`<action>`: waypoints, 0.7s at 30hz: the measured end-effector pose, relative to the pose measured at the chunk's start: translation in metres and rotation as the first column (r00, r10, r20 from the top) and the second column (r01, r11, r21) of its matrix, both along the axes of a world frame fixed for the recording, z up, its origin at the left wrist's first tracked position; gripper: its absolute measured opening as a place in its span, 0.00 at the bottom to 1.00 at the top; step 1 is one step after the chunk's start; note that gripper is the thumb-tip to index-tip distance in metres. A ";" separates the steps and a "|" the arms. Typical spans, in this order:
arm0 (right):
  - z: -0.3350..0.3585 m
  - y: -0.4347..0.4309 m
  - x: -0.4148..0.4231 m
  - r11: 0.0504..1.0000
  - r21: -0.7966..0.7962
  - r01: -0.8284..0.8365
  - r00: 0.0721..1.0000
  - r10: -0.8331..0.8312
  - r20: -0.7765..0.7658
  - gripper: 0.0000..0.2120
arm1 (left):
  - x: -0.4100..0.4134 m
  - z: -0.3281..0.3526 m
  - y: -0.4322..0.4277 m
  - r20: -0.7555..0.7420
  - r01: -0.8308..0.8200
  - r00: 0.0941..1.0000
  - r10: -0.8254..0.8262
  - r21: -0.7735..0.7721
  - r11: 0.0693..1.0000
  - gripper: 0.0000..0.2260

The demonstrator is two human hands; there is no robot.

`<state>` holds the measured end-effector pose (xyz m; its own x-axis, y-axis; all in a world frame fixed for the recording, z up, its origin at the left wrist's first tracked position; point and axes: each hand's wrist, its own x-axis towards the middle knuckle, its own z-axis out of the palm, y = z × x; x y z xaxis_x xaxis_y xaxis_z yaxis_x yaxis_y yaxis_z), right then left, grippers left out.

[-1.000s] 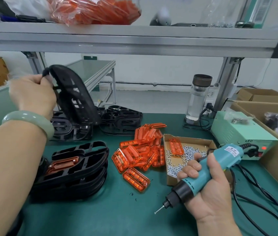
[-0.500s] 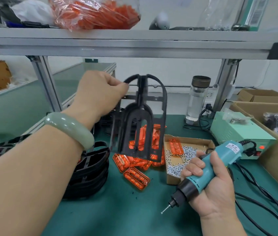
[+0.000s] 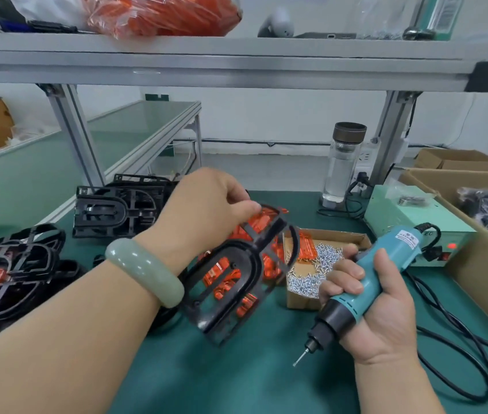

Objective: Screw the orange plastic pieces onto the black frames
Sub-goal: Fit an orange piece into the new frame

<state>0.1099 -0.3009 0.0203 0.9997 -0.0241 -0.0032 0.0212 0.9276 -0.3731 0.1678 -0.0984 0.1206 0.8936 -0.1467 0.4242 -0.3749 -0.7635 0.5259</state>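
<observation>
- Left hand (image 3: 207, 204) pinches the black frame (image 3: 199, 315) by its 1 o'clock end; the frame's long axis runs 1 to 7 o'clock, tilted, in front of the orange pieces (image 3: 218, 273).
- Right hand (image 3: 386, 318) grips the screwdriver (image 3: 395, 249), bit pointing toward 7 o'clock.

This is an assembly workshop bench. An aluminium-profile shelf (image 3: 236, 64) spans above the left hand (image 3: 204, 213) and right hand (image 3: 386, 312). Stacked black frames (image 3: 117, 207) lie left of them, a screw box (image 3: 299, 300) between them.
</observation>
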 end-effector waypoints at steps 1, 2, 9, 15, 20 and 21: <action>0.000 -0.002 0.000 1.000 -0.003 0.012 1.000 -0.012 -0.002 0.11 | -0.003 -0.003 -0.003 -0.038 0.040 0.999 -0.037 0.082 0.996 0.08; 0.000 -0.004 0.000 1.000 -0.003 0.021 1.000 -0.021 -0.001 0.12 | -0.006 -0.007 -0.007 -0.085 0.086 0.994 -0.074 0.151 0.985 0.08; -0.002 -0.012 -0.001 1.000 0.011 0.019 1.000 -0.019 0.015 0.12 | -0.020 -0.058 -0.032 -0.418 0.352 0.880 -0.227 0.251 0.902 0.06; -0.003 -0.019 -0.001 0.998 0.049 -0.034 0.997 0.031 0.072 0.19 | -0.023 -0.076 -0.044 -0.565 0.481 0.770 -0.298 0.205 0.852 0.06; -0.002 -0.018 -0.001 0.997 0.064 -0.033 0.997 0.028 0.076 0.21 | -0.021 -0.082 -0.054 -0.578 0.523 0.746 -0.331 0.202 0.828 0.07; -0.003 -0.018 0.000 0.997 0.065 -0.030 0.997 0.026 0.067 0.20 | -0.020 -0.084 -0.054 -0.569 0.512 0.752 -0.333 0.186 0.838 0.07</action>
